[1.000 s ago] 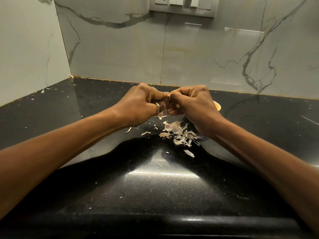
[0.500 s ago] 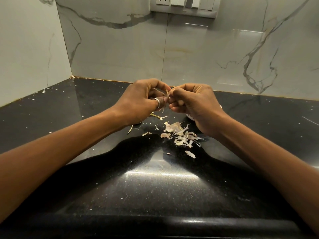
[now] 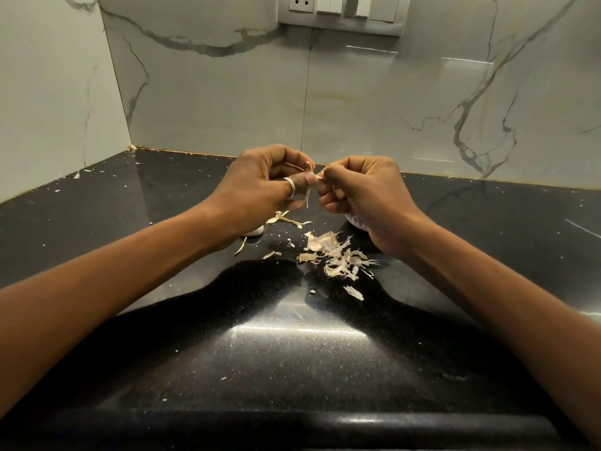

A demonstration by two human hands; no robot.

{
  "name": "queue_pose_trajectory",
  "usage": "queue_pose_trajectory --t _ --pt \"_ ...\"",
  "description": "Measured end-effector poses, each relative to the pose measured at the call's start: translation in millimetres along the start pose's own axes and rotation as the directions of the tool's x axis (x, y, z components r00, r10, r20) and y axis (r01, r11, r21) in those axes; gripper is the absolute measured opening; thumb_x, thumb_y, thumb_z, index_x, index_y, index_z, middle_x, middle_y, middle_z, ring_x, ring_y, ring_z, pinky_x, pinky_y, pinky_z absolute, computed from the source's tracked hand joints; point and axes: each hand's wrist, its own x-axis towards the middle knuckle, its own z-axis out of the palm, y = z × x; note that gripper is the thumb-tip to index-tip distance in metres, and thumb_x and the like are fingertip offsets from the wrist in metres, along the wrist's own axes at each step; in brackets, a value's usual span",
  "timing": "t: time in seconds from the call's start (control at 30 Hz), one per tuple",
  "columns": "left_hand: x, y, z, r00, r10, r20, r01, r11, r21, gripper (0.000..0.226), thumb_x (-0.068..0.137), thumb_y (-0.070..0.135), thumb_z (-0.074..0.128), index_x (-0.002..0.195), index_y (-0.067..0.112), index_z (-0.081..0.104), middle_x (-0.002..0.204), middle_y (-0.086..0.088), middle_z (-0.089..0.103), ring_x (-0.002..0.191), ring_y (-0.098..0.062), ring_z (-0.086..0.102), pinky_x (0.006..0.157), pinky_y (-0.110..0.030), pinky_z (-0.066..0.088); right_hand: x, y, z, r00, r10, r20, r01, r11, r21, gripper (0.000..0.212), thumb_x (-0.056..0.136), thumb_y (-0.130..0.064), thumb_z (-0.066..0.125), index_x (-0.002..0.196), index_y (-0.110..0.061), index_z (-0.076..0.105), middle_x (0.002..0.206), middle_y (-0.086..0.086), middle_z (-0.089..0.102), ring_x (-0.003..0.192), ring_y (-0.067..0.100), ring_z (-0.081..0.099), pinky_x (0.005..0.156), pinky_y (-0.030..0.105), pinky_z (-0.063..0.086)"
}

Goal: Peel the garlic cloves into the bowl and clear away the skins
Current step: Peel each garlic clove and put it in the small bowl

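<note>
Garlic clove is up off the counter, pinched between my left thumb and fingertips and mostly buried in the grip. Left hand is curled, knuckles up, with a ring on it. Right hand is curled the same way, thumb and forefinger nipping a skin tab at the clove's end. The hands are just beside each other. A thin strip of skin hangs down off the clove. Both forearms reach in from the lower corners. The pile of skins lies on the counter under the hands, with a yellowish stem bit near it. The bowl is mostly hidden behind my right wrist.
</note>
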Motion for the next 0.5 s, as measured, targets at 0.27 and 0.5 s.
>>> queue_pose_trajectory --t 0.27,0.5 --pt "5.0 0.7 -7.4 0.989 -0.114 -0.098 0.094 0.977 -0.191 0.010 0.095 0.010 0.065 0.105 0.013 0.066 0.115 -0.018 0.071 0.090 -0.013 0.071 0.074 -0.027 0.060 -0.5 -2.8 -2.4 0.999 -0.042 -0.001 0.042 0.997 -0.066 0.015 0.093 -0.007 0.063 0.083 0.001 0.069 0.068 0.010 0.068 0.058 0.016 0.065 0.054 0.024 0.053" --pt "2.5 1.8 -3.8 0.994 -0.113 -0.004 0.110 0.978 -0.178 0.013 0.096 0.010 0.063 0.109 0.011 0.066 0.102 -0.009 0.074 0.085 -0.011 0.071 0.073 -0.025 0.060 -1.0 -5.3 -3.5 0.999 -0.045 -0.014 0.042 0.989 -0.141 0.020 0.093 -0.011 0.060 0.082 0.000 0.072 0.069 0.011 0.068 0.056 0.017 0.065 0.048 0.026 0.047"
